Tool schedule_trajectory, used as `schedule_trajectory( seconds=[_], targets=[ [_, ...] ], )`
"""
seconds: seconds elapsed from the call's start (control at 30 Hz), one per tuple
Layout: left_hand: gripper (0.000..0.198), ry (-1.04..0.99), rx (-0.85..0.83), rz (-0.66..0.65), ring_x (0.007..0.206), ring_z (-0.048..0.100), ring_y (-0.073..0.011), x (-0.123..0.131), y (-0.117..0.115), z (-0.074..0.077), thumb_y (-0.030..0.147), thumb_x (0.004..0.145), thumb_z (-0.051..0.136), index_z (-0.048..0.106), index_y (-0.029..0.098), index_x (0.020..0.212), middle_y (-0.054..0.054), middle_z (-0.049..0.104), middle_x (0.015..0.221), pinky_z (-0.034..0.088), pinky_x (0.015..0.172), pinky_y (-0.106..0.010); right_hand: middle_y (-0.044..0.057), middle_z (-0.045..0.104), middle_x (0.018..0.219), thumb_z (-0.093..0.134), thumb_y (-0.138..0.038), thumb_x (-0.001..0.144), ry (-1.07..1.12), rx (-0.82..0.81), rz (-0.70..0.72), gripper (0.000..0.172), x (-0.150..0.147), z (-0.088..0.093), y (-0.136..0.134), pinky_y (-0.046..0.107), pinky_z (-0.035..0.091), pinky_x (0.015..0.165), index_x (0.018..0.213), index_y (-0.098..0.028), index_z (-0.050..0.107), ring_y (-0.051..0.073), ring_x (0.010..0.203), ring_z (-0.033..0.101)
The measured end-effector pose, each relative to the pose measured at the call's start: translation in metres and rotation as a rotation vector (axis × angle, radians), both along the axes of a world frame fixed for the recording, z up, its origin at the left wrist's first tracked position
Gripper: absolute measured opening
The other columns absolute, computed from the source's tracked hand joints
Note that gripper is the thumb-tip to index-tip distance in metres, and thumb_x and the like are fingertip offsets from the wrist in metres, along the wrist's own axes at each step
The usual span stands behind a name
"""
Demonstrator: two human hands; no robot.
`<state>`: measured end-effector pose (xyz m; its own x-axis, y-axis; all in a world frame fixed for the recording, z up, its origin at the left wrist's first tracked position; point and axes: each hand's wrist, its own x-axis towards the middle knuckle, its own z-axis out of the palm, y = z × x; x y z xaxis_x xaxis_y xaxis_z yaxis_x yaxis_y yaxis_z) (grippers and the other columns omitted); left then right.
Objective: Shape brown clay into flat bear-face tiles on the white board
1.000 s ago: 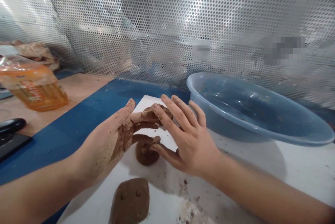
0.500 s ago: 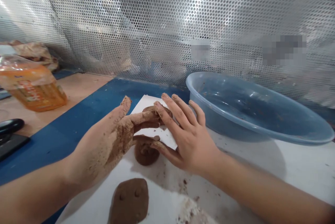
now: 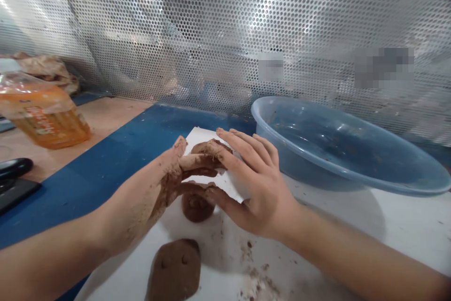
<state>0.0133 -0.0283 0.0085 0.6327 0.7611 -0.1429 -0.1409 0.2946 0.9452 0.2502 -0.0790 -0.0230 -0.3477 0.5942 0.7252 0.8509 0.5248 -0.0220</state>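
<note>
Clay lump (image 3: 198,210) lies partly covered; we extend the left hand (image 3: 150,190) thumb-up against the palm-down right hand (image 3: 262,188), fingers spread, each grip wide.

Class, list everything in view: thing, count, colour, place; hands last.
clay slab: 1, brown, bottom centre
round lump: 1, brown, beyond slab
far lump: 1, brown, beyond round lump
crumbs: many, brown, right of slab
board: 1, white, beneath slab
basin: 1, blue, right
tabletop: 1, blue and tan, left
bottle: 1, orange contents, left
dark object: at least 1, black, left edge
crumpled material: 1, brown, back left
perforated panel: 1, silver, back
label: 1, pale, on panel
left hand: 1, brown-smeared, centre
right hand: 1, brown-smeared, centre
</note>
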Motion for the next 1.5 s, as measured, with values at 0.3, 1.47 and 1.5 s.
schedule_trajectory(
  seconds=[0.3,1.47,1.5],
  targets=[
    [0.089,-0.199,-0.089,-0.155,0.125,0.077,-0.0253,-0.009,0.0,0.016,0.102,0.09,0.065,0.088,0.033,0.139,-0.006,0.08,0.16,0.066,0.104,-0.035,0.015,0.024,0.205,0.059,-0.058,0.12,-0.189,-0.011,-0.069,0.093,-0.005,-0.012,-0.002,0.067,0.019,0.151,0.195,-0.02,0.02,0.04,0.192,0.014],
    [0.059,0.179,0.467,0.038,0.181,0.047,-0.0338,-0.008,-0.002,0.007,0.065,0.108,0.043,0.091,0.04,0.131,0.0,0.083,0.152,0.067,0.118,-0.056,0.017,0.03,0.203,0.058,-0.052,0.12,-0.03,-0.091,-0.059,0.084,-0.007,-0.011,-0.003,0.068,0.03,0.149,0.192,-0.021,0.028,0.038,0.189,0.027],
    [0.058,0.149,0.409,0.018,0.183,0.044,-0.0326,-0.008,-0.003,0.009,0.064,0.109,0.044,0.09,0.04,0.134,-0.001,0.082,0.155,0.067,0.122,-0.055,0.017,0.03,0.203,0.057,-0.052,0.121,-0.018,-0.096,-0.061,0.082,-0.007,-0.011,-0.003,0.068,0.03,0.149,0.191,-0.021,0.03,0.038,0.189,0.027]
  ],
)
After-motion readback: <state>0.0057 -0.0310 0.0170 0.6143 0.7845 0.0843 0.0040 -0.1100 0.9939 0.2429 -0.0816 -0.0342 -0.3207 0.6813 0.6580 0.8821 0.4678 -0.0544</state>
